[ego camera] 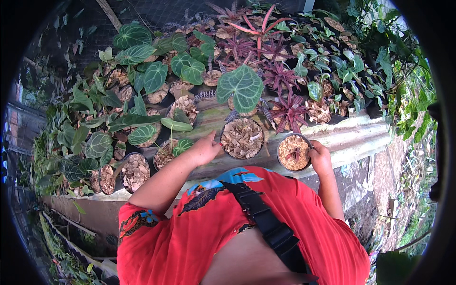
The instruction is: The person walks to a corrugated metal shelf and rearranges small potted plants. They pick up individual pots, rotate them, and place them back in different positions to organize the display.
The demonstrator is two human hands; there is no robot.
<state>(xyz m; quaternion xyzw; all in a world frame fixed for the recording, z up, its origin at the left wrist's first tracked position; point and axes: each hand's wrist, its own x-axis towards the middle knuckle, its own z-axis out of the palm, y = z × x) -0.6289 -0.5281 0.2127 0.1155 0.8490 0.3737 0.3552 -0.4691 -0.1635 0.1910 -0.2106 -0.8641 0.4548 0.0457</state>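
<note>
My right hand (pixel 320 156) grips the rim of a small black pot (pixel 294 152) that holds pale mulch and a tiny dark red plant. To the left, my left hand (pixel 206 149) reaches over the corrugated bench with its index finger extended, close beside a larger black pot filled with mulch (pixel 242 138). Something small and red shows at its fingertips by the pot's rim; whether it grips the rim cannot be told. A broad heart-shaped leaf with pale veins (pixel 239 89) rises over the far side of that larger pot.
Potted dark green plants (pixel 98 144) crowd the left side. Red bromeliads (pixel 290 111) stand beyond the pots, with variegated plants (pixel 317 91) at the right. The corrugated bench top (pixel 359 137) ends in an edge near my body. Netting (pixel 92 14) hangs behind.
</note>
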